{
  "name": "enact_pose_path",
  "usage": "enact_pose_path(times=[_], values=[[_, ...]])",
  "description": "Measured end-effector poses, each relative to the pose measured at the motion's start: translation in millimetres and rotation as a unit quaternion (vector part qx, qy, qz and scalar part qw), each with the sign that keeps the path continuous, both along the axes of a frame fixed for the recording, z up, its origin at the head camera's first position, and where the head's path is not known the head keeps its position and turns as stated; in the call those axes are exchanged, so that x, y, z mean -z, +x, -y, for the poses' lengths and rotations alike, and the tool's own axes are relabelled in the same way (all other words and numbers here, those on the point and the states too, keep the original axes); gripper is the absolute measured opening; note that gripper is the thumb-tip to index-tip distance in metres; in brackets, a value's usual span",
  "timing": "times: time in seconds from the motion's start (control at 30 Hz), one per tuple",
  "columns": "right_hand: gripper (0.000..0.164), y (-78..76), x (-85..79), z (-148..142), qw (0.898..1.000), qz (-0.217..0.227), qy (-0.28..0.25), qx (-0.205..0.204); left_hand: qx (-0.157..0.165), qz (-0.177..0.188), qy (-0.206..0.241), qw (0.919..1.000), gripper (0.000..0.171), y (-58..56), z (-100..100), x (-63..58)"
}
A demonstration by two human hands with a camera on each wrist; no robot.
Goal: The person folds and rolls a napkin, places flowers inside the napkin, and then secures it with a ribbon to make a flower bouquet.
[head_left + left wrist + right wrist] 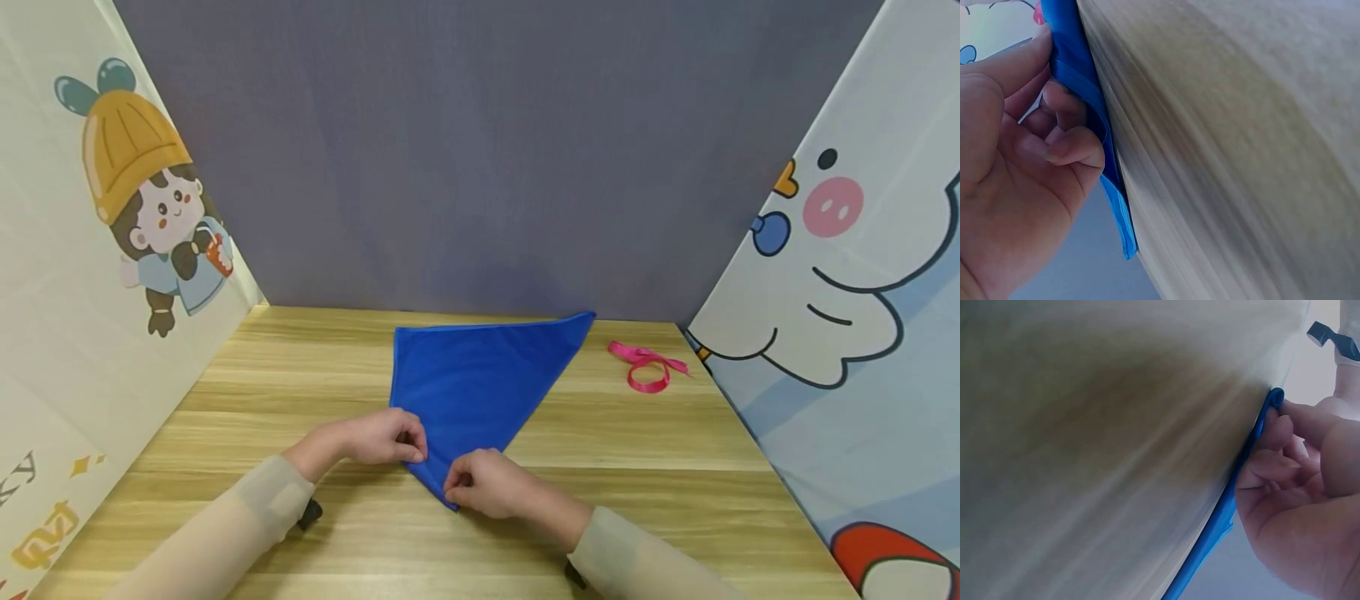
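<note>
A blue cloth (480,375) lies on the wooden table, its far right corner drawn out to a point against the back panel. Along its near left side the edge is turned over into a narrow strip. My left hand (384,437) pinches that edge between thumb and index finger, its other fingers curled in the left wrist view. Closer to me, my right hand (489,483) pinches the same strip by the cloth's near corner. A small roll shows at the end of the cloth (1210,531) in the right wrist view, right at the thumb and fingertips.
A curled pink ribbon (637,355) lies at the right back of the table (637,450). Behind the table rises a grey panel (480,167). Printed cartoon panels stand on the left (60,275) and right (840,333).
</note>
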State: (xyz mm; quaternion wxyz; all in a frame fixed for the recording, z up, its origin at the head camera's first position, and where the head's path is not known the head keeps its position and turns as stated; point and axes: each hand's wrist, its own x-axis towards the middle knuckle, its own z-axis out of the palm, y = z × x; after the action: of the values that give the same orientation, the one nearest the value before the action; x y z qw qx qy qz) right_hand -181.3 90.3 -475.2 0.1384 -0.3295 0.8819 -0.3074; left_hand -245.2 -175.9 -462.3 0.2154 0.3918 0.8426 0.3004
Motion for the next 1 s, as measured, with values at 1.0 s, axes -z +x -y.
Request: enact_pose_path(times=[1.0], values=[[0.021,1.0,-5.0,9,0.998,-0.032,0.054,0.014,0.008,-0.024,0.028,0.9993,0.016,5.8,7,6.9]])
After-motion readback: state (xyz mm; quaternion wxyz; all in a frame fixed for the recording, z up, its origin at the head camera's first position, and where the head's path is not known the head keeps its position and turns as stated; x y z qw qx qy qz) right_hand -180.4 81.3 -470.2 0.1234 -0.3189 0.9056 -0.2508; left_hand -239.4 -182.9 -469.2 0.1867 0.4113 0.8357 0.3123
